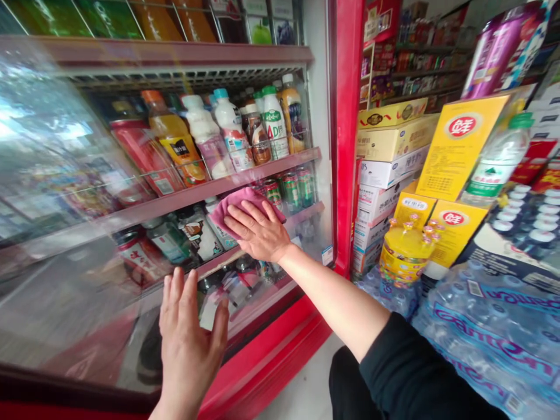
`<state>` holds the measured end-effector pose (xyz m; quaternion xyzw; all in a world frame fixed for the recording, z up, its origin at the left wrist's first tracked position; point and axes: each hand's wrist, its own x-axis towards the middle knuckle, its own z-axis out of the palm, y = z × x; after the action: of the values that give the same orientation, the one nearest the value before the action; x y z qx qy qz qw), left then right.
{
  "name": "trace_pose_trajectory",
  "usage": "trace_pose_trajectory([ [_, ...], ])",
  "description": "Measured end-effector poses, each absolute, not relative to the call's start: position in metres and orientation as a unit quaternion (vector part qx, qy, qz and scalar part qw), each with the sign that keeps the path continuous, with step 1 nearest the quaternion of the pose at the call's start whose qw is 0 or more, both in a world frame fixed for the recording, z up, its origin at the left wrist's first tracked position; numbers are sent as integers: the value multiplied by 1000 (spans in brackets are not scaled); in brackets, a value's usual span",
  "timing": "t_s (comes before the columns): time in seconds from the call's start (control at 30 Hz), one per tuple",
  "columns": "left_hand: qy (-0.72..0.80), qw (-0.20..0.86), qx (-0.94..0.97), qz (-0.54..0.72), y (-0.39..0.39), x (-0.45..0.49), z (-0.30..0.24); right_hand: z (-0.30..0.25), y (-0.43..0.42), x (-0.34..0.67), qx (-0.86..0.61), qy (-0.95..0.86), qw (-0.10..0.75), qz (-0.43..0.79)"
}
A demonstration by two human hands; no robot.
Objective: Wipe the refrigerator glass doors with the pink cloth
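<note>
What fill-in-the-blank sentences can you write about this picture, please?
1. The right hand presses a ____ cloth on the glass door.
2. The left hand is open and holds ____.
3. The right sleeve is ____.

Missing words: pink; nothing; black.

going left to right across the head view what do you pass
bare left hand → bare right hand → glossy red metal cooler frame → stacked cream cardboard cartons → yellow cardboard carton
</note>
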<state>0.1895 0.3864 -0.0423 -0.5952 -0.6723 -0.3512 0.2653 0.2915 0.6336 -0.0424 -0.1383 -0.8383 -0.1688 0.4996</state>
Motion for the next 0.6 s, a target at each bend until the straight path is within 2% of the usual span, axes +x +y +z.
trace_pose_trajectory([
  [0.4, -674, 272, -596, -340, 394, 177, -51, -37, 707, 360, -351, -736, 557, -155],
  [0.6, -672, 301, -572, -361, 378, 159, -50, -16, 747, 377, -464, -566, 680, -47],
])
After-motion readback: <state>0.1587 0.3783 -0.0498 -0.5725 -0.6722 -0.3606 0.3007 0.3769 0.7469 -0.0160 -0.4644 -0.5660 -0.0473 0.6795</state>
